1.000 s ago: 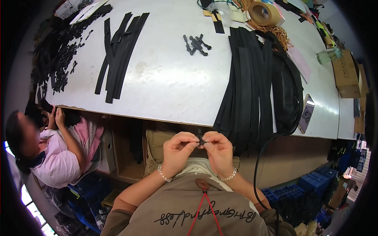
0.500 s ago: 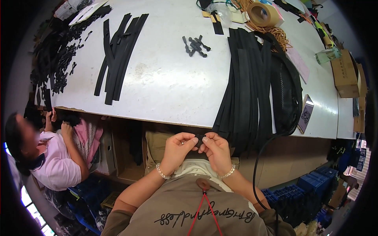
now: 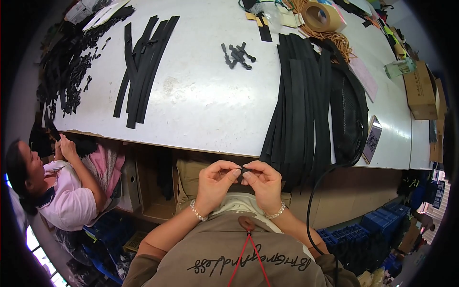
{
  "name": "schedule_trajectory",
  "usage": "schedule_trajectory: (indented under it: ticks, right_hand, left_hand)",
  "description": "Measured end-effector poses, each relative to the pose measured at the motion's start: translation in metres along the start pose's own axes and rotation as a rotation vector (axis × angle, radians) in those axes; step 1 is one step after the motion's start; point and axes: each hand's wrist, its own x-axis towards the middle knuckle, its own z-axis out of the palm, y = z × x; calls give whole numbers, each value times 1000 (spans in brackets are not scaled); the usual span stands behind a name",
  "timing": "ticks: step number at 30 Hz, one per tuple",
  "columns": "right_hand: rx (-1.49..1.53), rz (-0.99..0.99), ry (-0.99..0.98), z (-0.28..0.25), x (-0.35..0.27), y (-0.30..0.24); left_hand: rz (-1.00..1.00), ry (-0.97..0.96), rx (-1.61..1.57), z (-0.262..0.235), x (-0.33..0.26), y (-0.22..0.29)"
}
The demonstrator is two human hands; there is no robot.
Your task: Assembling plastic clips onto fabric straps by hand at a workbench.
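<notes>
At the table's near edge, my left hand (image 3: 215,186) and my right hand (image 3: 264,187) meet in front of my body. Both are pinched, thumb against fingers, on a small black piece (image 3: 242,171). Most of it is hidden by the fingertips, so its exact kind does not show. Just beyond my right hand, a thick bundle of long black zipper-like strips (image 3: 301,105) hangs over the edge. Farther up the table lies a small cluster of black pull tabs (image 3: 237,56). Several more black strips (image 3: 143,76) lie crossed to the left.
A co-worker (image 3: 71,191) sits at the left, hands on a black strip beside a heap of black pieces (image 3: 71,67). Right of the bundle are a black mesh bag (image 3: 349,115), a phone (image 3: 372,138) and a tape roll (image 3: 319,16). A black cable (image 3: 311,205) runs past my right arm.
My fingers have shifted slightly around the small black piece, which shows less now. The co-worker's head has turned up a little and their hands have moved right.
</notes>
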Motion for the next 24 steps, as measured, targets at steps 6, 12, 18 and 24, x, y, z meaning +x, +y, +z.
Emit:
schedule_trajectory:
  ticks: [6,12,18,24]
  right_hand:
    - [-28,-88,-7,-1,0,3]
    - [19,142,66,-6,1,8]
    - [375,476,208,-9,15,11]
    - [453,475,277,-3,19,15]
  left_hand:
    - [12,22,-26,3,-2,0]
    - [-134,62,44,-4,5,-4]
    - [-411,85,-199,-4,17,-12]
    - [-408,105,-282,-3,23,-22]
